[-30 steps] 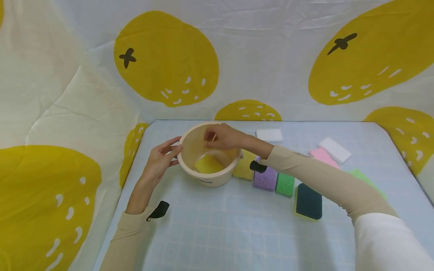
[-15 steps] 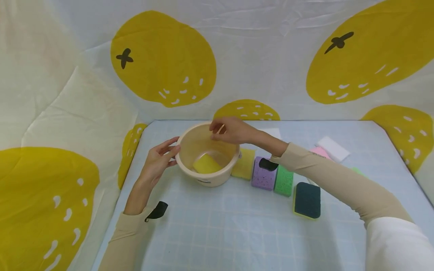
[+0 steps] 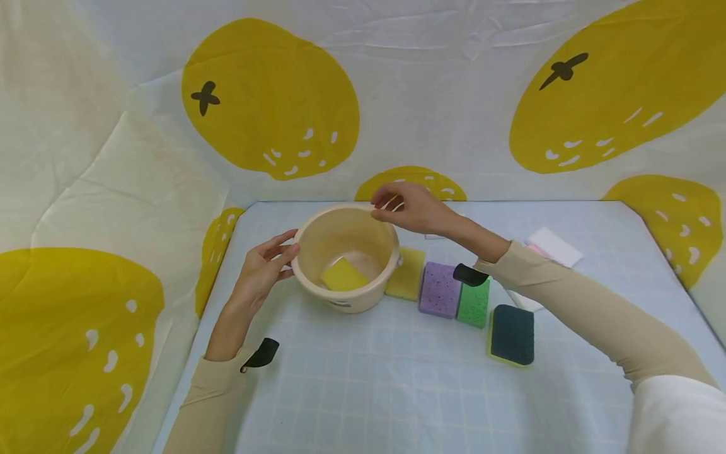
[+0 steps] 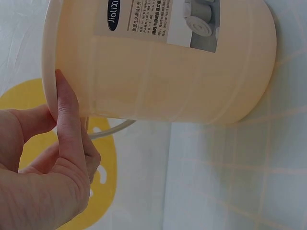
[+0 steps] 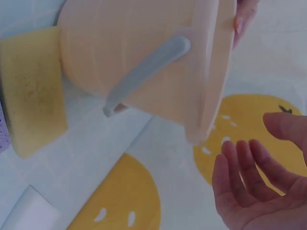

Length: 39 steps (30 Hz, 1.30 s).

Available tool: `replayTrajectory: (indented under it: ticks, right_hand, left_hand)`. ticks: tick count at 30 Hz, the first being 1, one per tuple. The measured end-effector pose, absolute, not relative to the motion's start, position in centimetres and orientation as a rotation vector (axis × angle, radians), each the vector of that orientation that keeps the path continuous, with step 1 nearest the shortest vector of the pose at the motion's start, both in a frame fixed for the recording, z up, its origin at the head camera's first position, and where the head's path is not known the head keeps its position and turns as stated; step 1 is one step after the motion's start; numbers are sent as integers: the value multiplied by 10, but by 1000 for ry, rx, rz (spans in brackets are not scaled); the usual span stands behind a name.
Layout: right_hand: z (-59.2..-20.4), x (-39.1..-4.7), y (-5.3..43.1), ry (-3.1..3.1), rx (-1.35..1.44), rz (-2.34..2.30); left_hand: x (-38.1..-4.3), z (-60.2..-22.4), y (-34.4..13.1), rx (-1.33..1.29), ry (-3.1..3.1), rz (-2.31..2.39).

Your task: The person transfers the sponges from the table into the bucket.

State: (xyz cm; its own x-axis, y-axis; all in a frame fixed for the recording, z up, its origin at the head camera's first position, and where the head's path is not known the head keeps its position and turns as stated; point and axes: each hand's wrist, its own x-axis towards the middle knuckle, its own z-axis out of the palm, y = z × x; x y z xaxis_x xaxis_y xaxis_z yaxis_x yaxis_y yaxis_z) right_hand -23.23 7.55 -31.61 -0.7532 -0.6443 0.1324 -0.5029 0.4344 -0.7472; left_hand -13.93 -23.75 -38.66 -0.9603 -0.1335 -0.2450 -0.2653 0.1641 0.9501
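Note:
A cream plastic bucket (image 3: 358, 302) stands upright toward the back left of the table. Inside it lies a yellow sponge (image 3: 343, 275) on the bottom. My left hand (image 3: 258, 271) pinches the bucket's left rim, thumb on the rim and fingers beneath its lip, as the left wrist view confirms. Above the far right part of the rim is my right hand (image 3: 414, 207), fingers gently bent. In the right wrist view this hand (image 5: 261, 187) holds nothing, and a gap shows between thumb and fingers. The bucket's grey handle (image 5: 148, 72) hangs down its side.
Right of the bucket lie a yellow sponge (image 3: 405, 275), a purple sponge (image 3: 439, 290), a green sponge (image 3: 474, 304) and a dark-topped scouring sponge (image 3: 513, 334). Farther right is a white block (image 3: 556, 247), with a pink one partly hidden by the right sleeve.
My right hand has risen out of the bucket's mouth and moved right, up over its far rim. My left hand keeps its hold on the rim; the yellow sponge stays inside.

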Motion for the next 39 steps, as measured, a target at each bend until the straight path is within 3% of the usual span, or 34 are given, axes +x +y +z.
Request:
replayTrajectory:
  ticks: [15, 39]
  right_hand:
    - [-341, -239, 117, 2543, -913, -1275]
    - [-426, -241, 140, 2546, -762, -1206]
  left_hand:
    - [-140, -387, -239, -395, 2308, 1932]
    - [-140, -389, -240, -392, 2332, 1925]
